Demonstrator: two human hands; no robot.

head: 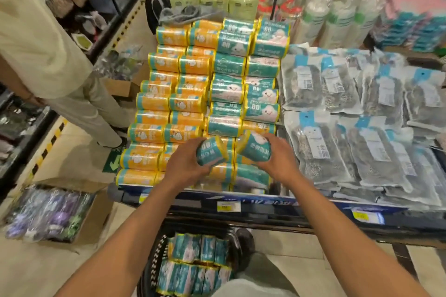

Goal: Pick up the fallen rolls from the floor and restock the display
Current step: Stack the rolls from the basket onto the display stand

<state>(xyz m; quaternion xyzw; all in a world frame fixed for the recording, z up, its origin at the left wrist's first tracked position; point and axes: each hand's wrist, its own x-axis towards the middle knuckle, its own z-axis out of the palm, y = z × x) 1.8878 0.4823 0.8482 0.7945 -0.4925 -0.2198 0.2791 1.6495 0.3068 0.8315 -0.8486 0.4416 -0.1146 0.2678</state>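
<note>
My left hand (184, 164) grips one teal roll (211, 152) and my right hand (277, 159) grips another teal roll (255, 146). Both rolls hover over the front rows of the display shelf (265, 200). Orange rolls (154, 101) fill the shelf's left columns and teal rolls (229, 65) the right columns. Below my arms, a dark basket (154, 260) on the floor holds several more teal rolls (193, 263).
Grey packets (337, 128) cover the shelf to the right of the rolls. A person in pale clothes (48, 55) stands at the left in the aisle. A cardboard box of wrapped goods (48, 212) lies on the floor at the left. My shoe (245, 241) is beside the basket.
</note>
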